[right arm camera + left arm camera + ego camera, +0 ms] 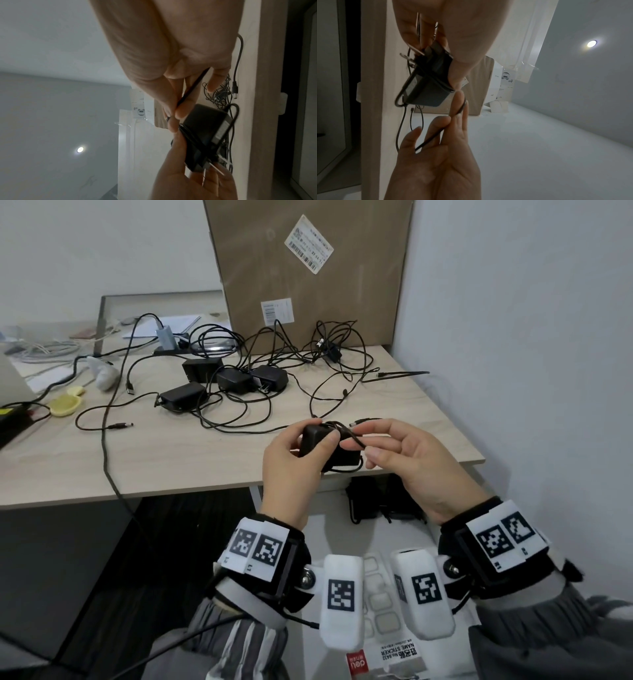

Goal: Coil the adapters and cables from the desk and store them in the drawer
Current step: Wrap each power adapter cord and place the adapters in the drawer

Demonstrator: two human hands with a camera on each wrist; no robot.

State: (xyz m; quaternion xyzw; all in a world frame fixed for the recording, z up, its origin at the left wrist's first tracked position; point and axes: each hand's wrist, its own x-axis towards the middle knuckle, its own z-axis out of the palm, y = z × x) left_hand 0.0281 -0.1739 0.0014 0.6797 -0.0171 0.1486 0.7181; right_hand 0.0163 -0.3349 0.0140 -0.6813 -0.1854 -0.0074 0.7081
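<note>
My left hand (317, 436) grips a black adapter (346, 458) above the desk's front right edge, its thin cable (349, 436) wound round the body. My right hand (359, 453) pinches the loose end of that cable between thumb and forefinger, right beside the adapter. In the left wrist view the adapter (428, 88) shows its prongs, and the cable (435, 136) runs through the right hand's fingers (452, 117). The right wrist view shows the same pinch on the cable (193, 86) next to the adapter (205, 128). Several more black adapters (233, 378) lie tangled on the desk (191, 460). Below, the open drawer (335, 535) holds black adapters (363, 505).
A big cardboard box (308, 275) leans against the wall at the back of the desk. A power strip (171, 347), a white object (102, 374) and a yellow case (65, 405) lie to the left. One long cable (106, 460) hangs over the front edge.
</note>
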